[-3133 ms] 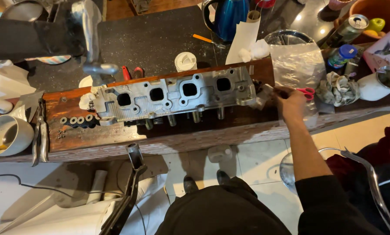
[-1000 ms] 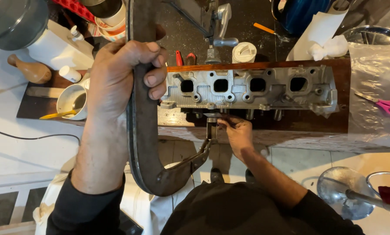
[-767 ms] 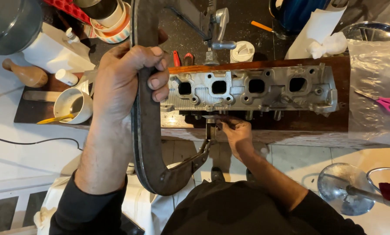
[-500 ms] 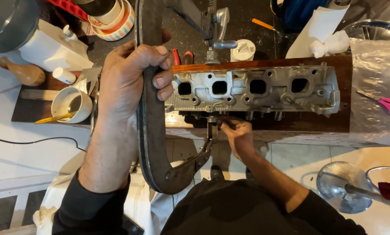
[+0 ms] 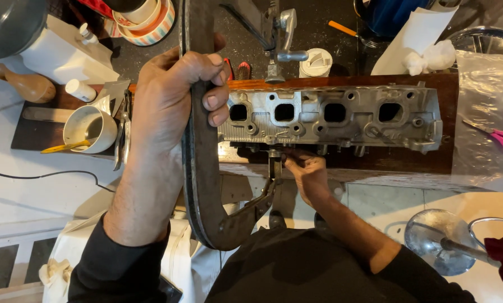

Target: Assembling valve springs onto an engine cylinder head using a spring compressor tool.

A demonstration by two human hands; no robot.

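A grey metal cylinder head (image 5: 335, 118) with a row of rectangular ports lies on a wooden board (image 5: 419, 163) at the bench edge. My left hand (image 5: 173, 95) grips the dark curved frame of a large C-shaped clamp tool (image 5: 203, 185), which arcs from above the head down and under it. My right hand (image 5: 304, 168) is under the head's near edge, fingers closed around the clamp's lower jaw (image 5: 275, 165) where it meets the head's underside.
A white mug (image 5: 88, 129) with a yellow stick, pliers (image 5: 122, 134), a wooden handle (image 5: 24, 84) and tape rolls (image 5: 145, 19) sit left. Pink scissors (image 5: 501, 137) and a clear plastic bag (image 5: 487, 106) lie right. A metal stool (image 5: 439, 241) stands below right.
Three seconds ago my right hand was at the head's right end and no clamp was held. In the last second both hands keep their grip on the clamp; the view shifts slightly.
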